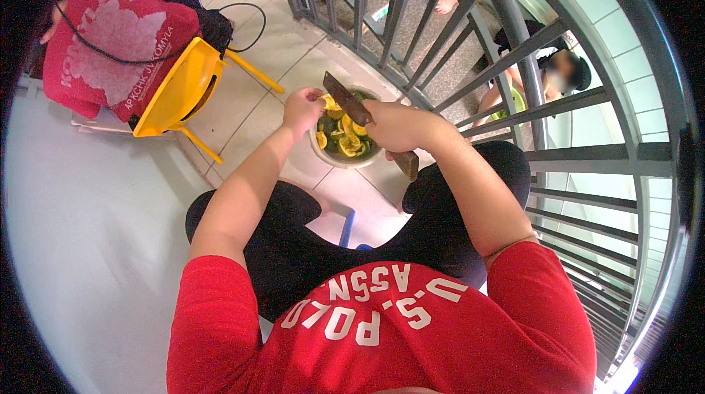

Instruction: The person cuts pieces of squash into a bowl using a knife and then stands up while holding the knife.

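Note:
A round pale basin (352,164) stands on the tiled floor in front of my knees. Many pieces of yellow-green peel or cut fruit (350,145) fill it, and some look curled. My right hand (394,124) grips a large dark-bladed knife (346,97) over the basin's right side; its blade points up and left, and its brown handle end sticks out below my fist. At the basin's upper left rim, my left hand (303,111) pinches a yellow piece (329,102) close to the blade. The exact kind of fruit cannot be told.
Dark metal railings (518,107) run along the right. At the upper left, a person in a red shirt (115,36) sits on a yellow plastic chair (182,91). Beyond the railings another person (562,72) is beside a green container (509,105). A pale wall (93,229) stands left.

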Action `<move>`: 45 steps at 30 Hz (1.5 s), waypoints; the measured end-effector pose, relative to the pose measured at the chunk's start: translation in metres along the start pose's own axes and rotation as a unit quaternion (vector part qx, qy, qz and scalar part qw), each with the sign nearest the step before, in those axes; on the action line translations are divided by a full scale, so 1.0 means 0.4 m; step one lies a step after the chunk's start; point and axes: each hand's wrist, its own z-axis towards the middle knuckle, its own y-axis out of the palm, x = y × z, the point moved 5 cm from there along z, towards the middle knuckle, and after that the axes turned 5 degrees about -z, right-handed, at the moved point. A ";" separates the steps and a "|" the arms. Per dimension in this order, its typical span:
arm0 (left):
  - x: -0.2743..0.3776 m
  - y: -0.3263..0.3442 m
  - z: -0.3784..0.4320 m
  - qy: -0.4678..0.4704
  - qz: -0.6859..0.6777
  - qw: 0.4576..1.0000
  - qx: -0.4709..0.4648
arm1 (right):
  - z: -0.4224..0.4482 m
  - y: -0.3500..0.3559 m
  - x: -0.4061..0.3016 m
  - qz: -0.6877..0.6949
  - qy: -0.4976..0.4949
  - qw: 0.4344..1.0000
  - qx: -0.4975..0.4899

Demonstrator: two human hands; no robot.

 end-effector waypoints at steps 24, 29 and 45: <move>0.083 0.002 -0.024 0.107 0.133 0.985 0.012 | 0.016 0.018 0.016 -0.052 0.013 0.999 0.006; 0.079 -0.026 -0.015 0.118 0.130 0.982 0.065 | 0.009 0.019 0.019 -0.027 -0.009 0.999 -0.017; 0.119 0.027 -0.048 0.180 0.167 0.969 0.008 | 0.059 0.022 0.054 0.030 -0.006 0.999 0.008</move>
